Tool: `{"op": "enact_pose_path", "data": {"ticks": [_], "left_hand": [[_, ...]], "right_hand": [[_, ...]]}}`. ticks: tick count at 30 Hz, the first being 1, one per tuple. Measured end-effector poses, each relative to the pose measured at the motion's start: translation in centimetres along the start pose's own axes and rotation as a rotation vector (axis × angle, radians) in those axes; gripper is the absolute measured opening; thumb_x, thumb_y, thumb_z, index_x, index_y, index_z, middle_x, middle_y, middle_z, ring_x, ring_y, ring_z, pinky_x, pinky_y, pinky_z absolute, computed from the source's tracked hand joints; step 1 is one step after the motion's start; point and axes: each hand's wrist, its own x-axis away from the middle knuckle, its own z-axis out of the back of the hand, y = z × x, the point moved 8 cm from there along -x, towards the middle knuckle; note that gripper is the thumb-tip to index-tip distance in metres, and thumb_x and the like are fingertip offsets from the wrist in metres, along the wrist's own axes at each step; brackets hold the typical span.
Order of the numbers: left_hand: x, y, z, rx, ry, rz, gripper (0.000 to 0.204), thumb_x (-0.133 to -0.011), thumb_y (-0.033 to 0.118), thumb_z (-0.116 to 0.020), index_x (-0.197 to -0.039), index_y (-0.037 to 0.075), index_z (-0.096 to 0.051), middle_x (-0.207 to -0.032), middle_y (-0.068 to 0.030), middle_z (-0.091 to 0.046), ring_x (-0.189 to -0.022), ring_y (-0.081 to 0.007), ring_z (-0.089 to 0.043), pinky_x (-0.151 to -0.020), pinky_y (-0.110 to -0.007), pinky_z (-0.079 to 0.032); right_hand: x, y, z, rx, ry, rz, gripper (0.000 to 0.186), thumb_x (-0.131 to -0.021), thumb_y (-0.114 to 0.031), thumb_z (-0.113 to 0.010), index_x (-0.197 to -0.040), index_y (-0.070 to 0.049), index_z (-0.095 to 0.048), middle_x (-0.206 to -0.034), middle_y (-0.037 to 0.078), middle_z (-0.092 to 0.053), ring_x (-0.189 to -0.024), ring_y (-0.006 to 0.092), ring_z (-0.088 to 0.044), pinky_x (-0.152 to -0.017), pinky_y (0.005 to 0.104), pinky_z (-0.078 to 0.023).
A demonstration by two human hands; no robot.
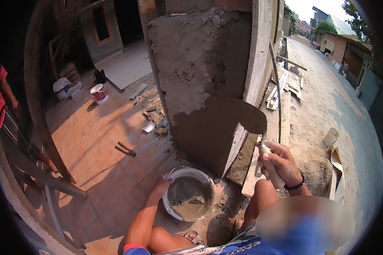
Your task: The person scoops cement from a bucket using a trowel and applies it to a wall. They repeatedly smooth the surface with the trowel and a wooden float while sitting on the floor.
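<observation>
My right hand [280, 163] is closed round the wooden handle of a trowel [273, 170]. Its dark, rounded blade reaches up in front of the lower part of a masonry column [181, 63]. Smooth, dark wet mortar [200, 136] covers the lower column, while rough grey mortar lies above. At the lower middle, my left hand [161, 188] grips the left rim of a pale bucket [168, 206]. Inside the bucket is grey mortar [189, 197]. Mortar-smeared boards [238, 146] lean near the column's foot, beside my right knee.
Red-handled pliers [125, 149] lie on the tiled floor, with a hammer [149, 116] farther back. A white-and-purple pail [98, 94] stands at the left. A person in a red top [4, 93] is at the left edge. Wood scraps [278, 91] line the road.
</observation>
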Motion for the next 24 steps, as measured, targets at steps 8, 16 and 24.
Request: {"op": "enact_pose_path", "data": {"ticks": [8, 16, 24], "left_hand": [[-0.2, 0.4, -0.9, -0.023, -0.012, -0.011, 0.047, -0.092, 0.01, -0.061, -0.134, -0.006, -0.049, -0.124, -0.0148, -0.06, -0.111, -0.0223, -0.057, -0.095, -0.033, -0.044], [-1.9, -1.2, -1.7, -0.076, -0.091, -0.044, 0.053, -0.091, 0.011, -0.062, -0.136, -0.011, -0.044, -0.131, -0.0187, -0.057, -0.119, -0.024, -0.053, -0.102, -0.032, -0.038], [-2.0, -1.7, -0.6, -0.075, -0.058, -0.05, 0.039, -0.094, 0.011, -0.059, -0.13, -0.002, -0.054, -0.119, -0.0113, -0.062, -0.109, -0.0193, -0.057, -0.095, -0.031, -0.043]], "right_hand": [[2.6, -1.5, -2.0, 0.089, -0.078, 0.033, 0.046, -0.09, -0.022, -0.064, -0.123, 0.005, -0.047, -0.075, 0.007, -0.056, -0.052, 0.0143, -0.057, -0.044, 0.0263, -0.047], [-6.7, 8.3, -5.6, 0.347, -0.148, -0.16, 0.017, -0.096, -0.017, -0.055, -0.088, -0.003, -0.05, -0.072, 0.003, -0.055, -0.054, 0.0124, -0.057, -0.048, 0.028, -0.048], [-5.6, -0.4, -4.9, 0.101, -0.057, 0.024, 0.016, -0.094, -0.017, -0.058, -0.096, -0.001, -0.057, -0.071, 0.005, -0.058, -0.053, 0.0126, -0.056, -0.047, 0.0259, -0.045]]}}
